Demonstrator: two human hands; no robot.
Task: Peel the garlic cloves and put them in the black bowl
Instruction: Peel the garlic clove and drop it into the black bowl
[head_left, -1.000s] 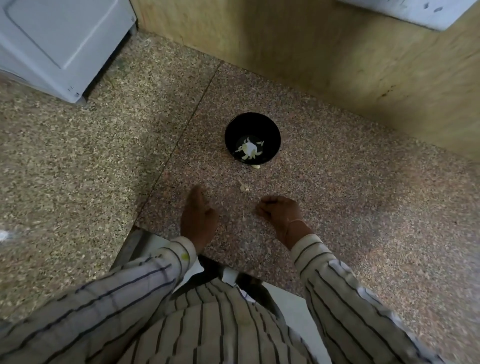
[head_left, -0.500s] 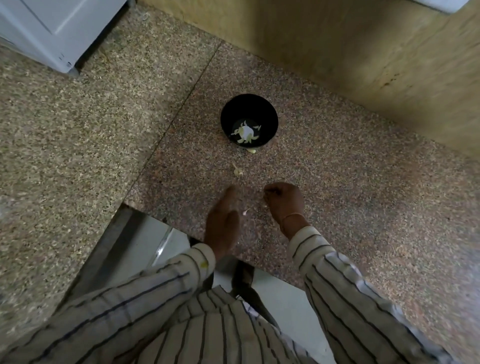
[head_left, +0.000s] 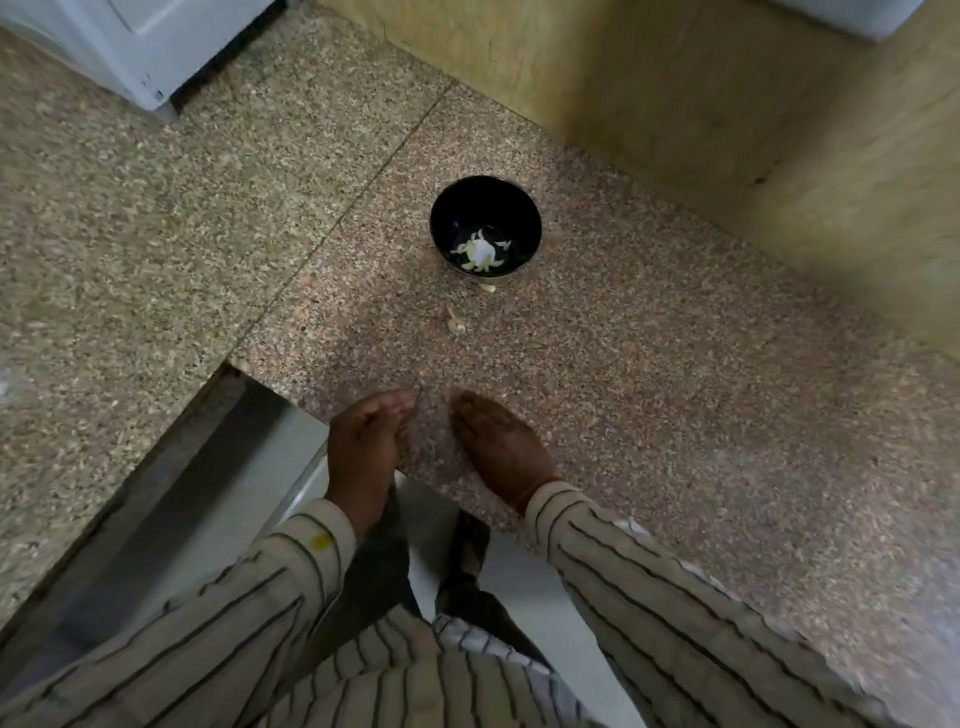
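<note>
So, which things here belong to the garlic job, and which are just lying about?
Job: black bowl; pale garlic pieces in it; pale scrap beside the bowl; second scrap nearer the hands; left hand; right hand.
Just there: speckled counter; white appliance; wooden wall panel.

Head view, single frame. No legible text, label, brand, number or sign found.

Surfaces checked:
- black bowl (head_left: 485, 208), near the counter's far edge: plain wall, no print readable.
- white appliance (head_left: 156, 41), at the counter's far-left corner: blurred, no marking can be made out.
- sleeve cuff (head_left: 311, 535) on the left arm: a small yellow patch (head_left: 321, 540), no characters legible on it.
</note>
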